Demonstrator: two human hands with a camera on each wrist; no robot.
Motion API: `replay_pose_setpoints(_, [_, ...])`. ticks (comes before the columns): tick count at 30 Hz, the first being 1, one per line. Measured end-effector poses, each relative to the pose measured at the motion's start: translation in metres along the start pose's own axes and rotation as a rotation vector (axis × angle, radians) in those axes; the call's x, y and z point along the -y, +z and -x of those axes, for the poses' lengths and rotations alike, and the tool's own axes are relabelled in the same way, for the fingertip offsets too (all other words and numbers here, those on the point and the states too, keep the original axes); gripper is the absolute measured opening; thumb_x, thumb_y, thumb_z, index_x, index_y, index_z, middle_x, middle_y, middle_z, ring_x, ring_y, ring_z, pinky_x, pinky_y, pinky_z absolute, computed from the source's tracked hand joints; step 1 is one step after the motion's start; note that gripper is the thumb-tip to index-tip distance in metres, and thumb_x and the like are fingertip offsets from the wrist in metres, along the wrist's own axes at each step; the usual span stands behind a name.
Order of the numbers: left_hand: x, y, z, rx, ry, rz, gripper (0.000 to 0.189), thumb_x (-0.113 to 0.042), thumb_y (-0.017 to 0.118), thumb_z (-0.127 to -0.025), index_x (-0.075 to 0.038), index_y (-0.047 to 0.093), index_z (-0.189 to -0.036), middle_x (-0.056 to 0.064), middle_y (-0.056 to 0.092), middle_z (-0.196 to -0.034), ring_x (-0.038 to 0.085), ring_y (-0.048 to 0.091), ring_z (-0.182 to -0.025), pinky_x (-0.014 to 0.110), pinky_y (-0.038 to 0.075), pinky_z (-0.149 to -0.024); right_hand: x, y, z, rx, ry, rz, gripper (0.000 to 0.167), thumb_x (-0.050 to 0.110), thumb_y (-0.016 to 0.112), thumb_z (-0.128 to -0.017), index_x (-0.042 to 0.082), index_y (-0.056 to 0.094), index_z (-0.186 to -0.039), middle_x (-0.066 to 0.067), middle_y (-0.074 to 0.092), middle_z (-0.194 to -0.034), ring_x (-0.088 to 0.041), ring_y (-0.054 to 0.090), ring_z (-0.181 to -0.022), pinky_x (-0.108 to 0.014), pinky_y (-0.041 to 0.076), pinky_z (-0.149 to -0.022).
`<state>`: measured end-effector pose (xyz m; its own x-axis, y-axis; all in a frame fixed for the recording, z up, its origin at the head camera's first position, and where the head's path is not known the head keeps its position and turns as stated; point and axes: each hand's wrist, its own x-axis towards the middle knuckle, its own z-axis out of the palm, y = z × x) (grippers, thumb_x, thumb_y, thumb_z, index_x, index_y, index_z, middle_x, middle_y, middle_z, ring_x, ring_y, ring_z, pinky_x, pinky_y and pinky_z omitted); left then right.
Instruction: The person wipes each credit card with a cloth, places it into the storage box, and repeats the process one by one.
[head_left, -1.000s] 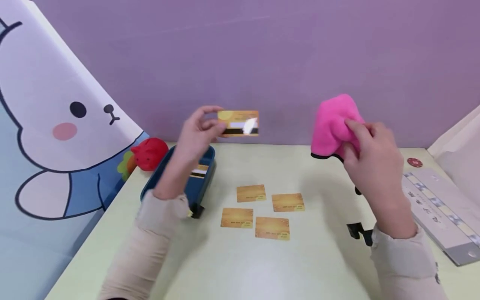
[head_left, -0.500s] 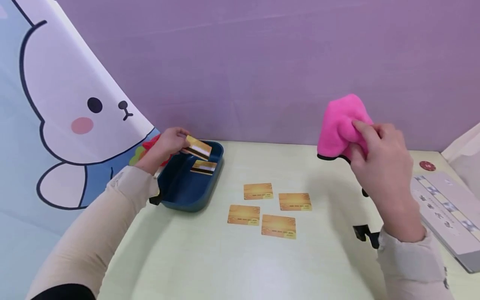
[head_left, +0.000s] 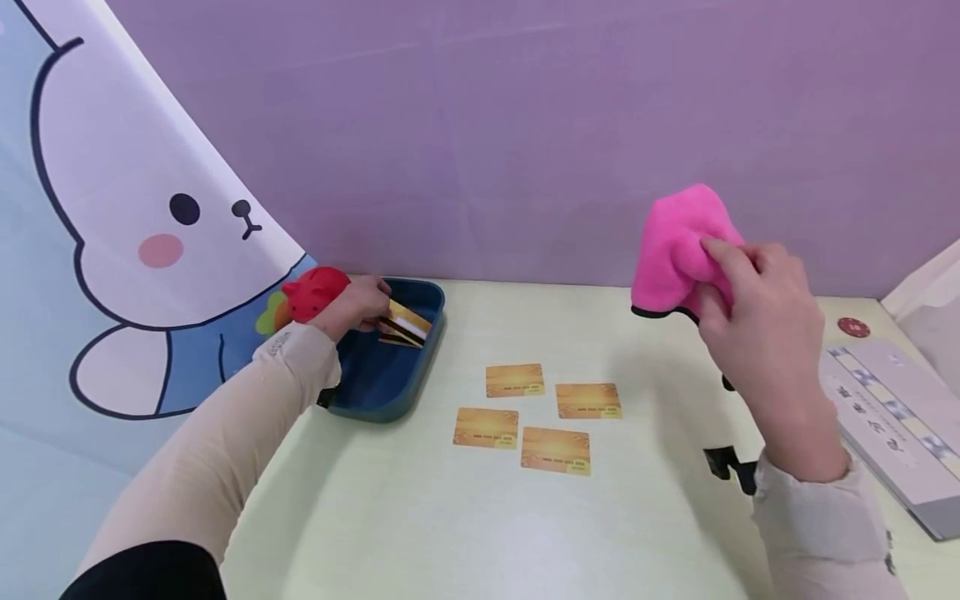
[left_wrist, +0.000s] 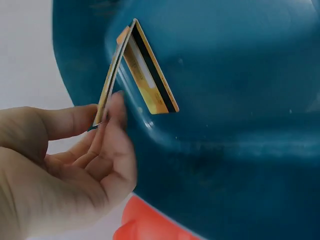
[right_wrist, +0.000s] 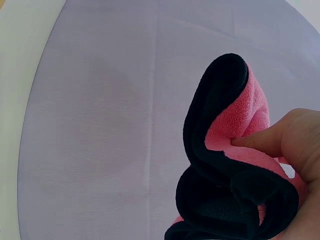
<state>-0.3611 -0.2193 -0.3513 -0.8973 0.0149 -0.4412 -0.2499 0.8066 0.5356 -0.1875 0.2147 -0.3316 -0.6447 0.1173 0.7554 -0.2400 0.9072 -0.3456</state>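
My left hand (head_left: 358, 304) reaches over the near-left side of a dark blue tray (head_left: 375, 387). In the left wrist view, its thumb and fingers pinch one end of a gold bank card (left_wrist: 109, 82), which stands tilted on edge. A second bank card (left_wrist: 152, 80) lies on the tray floor beside it, striped side up; their far ends overlap in that view. Raised above the table on the right, my right hand (head_left: 772, 342) pinches a bright pink cloth (head_left: 675, 242). Black trim (right_wrist: 200, 115) edges its folds in the right wrist view.
Several gold bank cards (head_left: 555, 451) lie face up mid-table. A red piggy bank (head_left: 315, 292) stands left of the tray. To the right are a grey box (head_left: 892, 433), a dark red chip (head_left: 853, 327) and black tape pieces (head_left: 731, 468). A purple backdrop (head_left: 525, 142) rises behind.
The left hand has carried its bank card left from mid-air over to the tray, then lowered it inside near the other card. The right hand still holds the pink cloth up.
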Motion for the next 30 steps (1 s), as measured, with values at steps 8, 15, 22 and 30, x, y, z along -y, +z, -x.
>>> replay_pose_setpoints(8, [-0.008,-0.002,0.012,-0.064,0.042,-0.219,0.053,-0.017,0.052,-0.097,0.001,0.039,-0.146,0.023,0.052,-0.132,0.033,0.064,-0.095,0.043,0.058,-0.083,0.002,-0.001,0.001,0.004,0.013,-0.007,0.039,0.009,0.056,-0.092,0.007,0.066,-0.130,-0.028,0.059,-0.109,-0.046,0.052,-0.099,-0.065,0.040,-0.066])
replay_pose_setpoints(15, [-0.061,0.051,0.052,-0.197,0.437,-0.403,0.045,-0.024,0.057,-0.100,-0.011,0.052,-0.143,0.012,0.069,-0.117,0.026,0.067,-0.090,0.040,0.055,-0.076,0.000,-0.005,0.000,-0.003,0.008,-0.002,0.039,0.009,0.055,-0.092,0.007,0.066,-0.130,-0.028,0.060,-0.108,-0.046,0.052,-0.096,-0.065,0.040,-0.064])
replay_pose_setpoints(22, [-0.090,0.127,0.064,0.222,0.433,-0.683,0.063,-0.031,0.069,-0.093,-0.011,0.045,-0.149,0.010,0.055,-0.142,0.022,0.056,-0.120,0.038,0.049,-0.101,0.001,-0.008,0.000,-0.015,0.005,-0.010,0.038,0.009,0.056,-0.092,0.007,0.067,-0.129,-0.028,0.060,-0.106,-0.046,0.052,-0.096,-0.064,0.039,-0.063])
replay_pose_setpoints(30, [-0.087,0.149,0.054,0.236,0.417,-0.866,0.063,-0.034,0.078,-0.086,-0.012,0.049,-0.137,0.008,0.054,-0.126,0.022,0.051,-0.107,0.037,0.048,-0.095,0.005,-0.010,-0.001,-0.007,-0.010,-0.010,0.038,0.009,0.055,-0.092,0.006,0.066,-0.129,-0.028,0.060,-0.106,-0.046,0.052,-0.096,-0.063,0.040,-0.065])
